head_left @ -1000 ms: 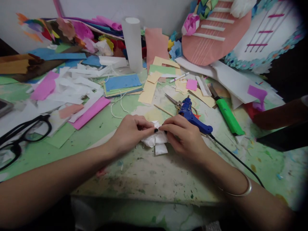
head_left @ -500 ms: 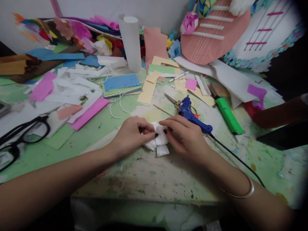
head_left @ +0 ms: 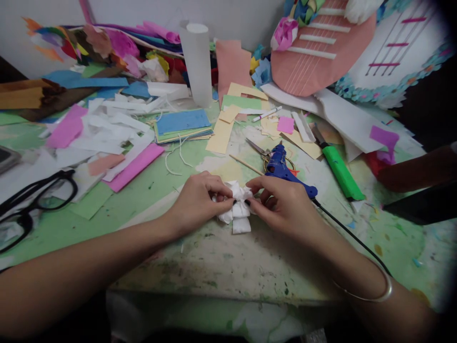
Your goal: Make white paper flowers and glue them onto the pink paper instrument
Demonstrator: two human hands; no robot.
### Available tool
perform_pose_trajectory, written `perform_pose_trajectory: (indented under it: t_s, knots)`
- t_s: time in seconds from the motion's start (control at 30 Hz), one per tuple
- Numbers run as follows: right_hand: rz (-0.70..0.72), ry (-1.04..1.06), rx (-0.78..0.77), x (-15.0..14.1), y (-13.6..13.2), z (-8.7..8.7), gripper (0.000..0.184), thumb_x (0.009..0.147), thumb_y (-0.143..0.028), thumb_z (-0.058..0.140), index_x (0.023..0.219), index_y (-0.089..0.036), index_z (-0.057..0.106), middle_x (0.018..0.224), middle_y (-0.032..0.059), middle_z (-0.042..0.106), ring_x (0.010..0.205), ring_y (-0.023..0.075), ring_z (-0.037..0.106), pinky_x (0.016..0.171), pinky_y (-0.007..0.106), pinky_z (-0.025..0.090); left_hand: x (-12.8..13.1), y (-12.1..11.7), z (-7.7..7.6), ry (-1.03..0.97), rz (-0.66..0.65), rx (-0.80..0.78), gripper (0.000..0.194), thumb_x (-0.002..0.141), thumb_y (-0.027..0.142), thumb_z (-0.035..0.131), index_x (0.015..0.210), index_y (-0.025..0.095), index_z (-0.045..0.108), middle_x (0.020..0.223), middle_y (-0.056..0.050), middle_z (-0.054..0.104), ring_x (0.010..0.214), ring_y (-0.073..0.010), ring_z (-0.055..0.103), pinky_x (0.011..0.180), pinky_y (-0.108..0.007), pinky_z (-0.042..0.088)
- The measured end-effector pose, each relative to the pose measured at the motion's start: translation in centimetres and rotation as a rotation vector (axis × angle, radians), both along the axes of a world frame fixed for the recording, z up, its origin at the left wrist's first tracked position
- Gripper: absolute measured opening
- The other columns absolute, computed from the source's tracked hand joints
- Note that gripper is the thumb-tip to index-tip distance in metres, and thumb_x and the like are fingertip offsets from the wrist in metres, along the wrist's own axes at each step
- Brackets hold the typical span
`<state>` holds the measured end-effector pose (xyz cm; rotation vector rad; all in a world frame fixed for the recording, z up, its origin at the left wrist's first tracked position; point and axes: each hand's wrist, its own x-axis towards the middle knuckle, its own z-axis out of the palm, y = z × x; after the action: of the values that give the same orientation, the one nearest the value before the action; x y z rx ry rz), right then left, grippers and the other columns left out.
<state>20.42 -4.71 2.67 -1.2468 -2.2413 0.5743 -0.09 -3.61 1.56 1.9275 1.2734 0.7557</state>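
A small crumpled white paper piece [head_left: 238, 206] lies on the paint-stained green table [head_left: 228, 267], near its front middle. My left hand [head_left: 200, 200] pinches the piece's left side with closed fingers. On its right side my right hand [head_left: 283, 205] does the same, thumb and fingertips pressed together. A metal bangle [head_left: 371, 288] circles my right forearm. Just behind my right hand lies a blue glue gun [head_left: 285, 170], its black cord [head_left: 350, 236] running off to the right.
Scissors [head_left: 259, 148], a thin wooden stick [head_left: 246, 164] and a green-handled cutter [head_left: 341, 171] lie behind the glue gun. Coloured paper scraps [head_left: 107, 128] cover the left and back. A white tube [head_left: 197, 64] stands upright. Black glasses [head_left: 32, 200] lie left. Another person's arm [head_left: 417, 169] rests at right.
Both hands shifted slightly right while working the white paper. More of it now shows bunched up between the fingertips. The glue gun has not moved.
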Motion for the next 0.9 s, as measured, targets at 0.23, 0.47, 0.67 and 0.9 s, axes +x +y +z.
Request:
perform_pose_trajectory:
  t_s: [0.23, 0.47, 0.67, 0.9]
  knots:
    - [-0.024, 0.104, -0.197, 0.0, 0.1, -0.1, 0.019, 0.084, -0.017, 0.057, 0.100, -0.014, 0.066, 0.077, 0.0032, 0.071, 0.063, 0.0123, 0.065, 0.059, 0.024, 0.049, 0.1, -0.1, 0.1, -0.020, 0.003, 0.000, 0.009, 0.069, 0.011, 0.070, 0.066, 0.019, 0.073, 0.062, 0.001, 0.067, 0.065, -0.0135, 0.057, 0.065, -0.027, 0.042]
    - [-0.018, 0.145, -0.237, 0.0, 0.1, -0.1, 0.019, 0.083, -0.018, 0.058, 0.100, -0.015, 0.066, 0.078, 0.0035, 0.072, 0.064, 0.0130, 0.066, 0.058, 0.024, 0.050, 0.0, 0.2, -0.1, 0.026, -0.063, 0.029, 0.011, 0.070, 0.011, 0.069, 0.065, 0.019, 0.074, 0.066, 0.000, 0.071, 0.071, -0.0150, 0.059, 0.071, -0.030, 0.043]
    - [-0.008, 0.126, -0.229, 0.1, 0.0, -0.1, 0.019, 0.084, -0.018, 0.057, 0.101, -0.015, 0.065, 0.080, 0.0041, 0.072, 0.066, 0.0139, 0.066, 0.059, 0.025, 0.051, -0.1, 0.3, -0.1, 0.035, -0.085, 0.024, 0.011, 0.071, 0.014, 0.067, 0.066, 0.021, 0.075, 0.065, -0.001, 0.071, 0.073, -0.0165, 0.059, 0.071, -0.030, 0.044]
    - [-0.018, 0.156, -0.214, 0.3, 0.2, 0.1, 0.019, 0.084, -0.017, 0.056, 0.100, -0.016, 0.066, 0.084, 0.0036, 0.072, 0.066, 0.0120, 0.066, 0.056, 0.022, 0.051, -0.6, 0.8, 0.9, -0.128, 0.017, -0.186, 0.014, 0.071, 0.020, 0.065, 0.077, 0.018, 0.077, 0.080, -0.003, 0.075, 0.073, -0.0166, 0.066, 0.065, -0.026, 0.049]
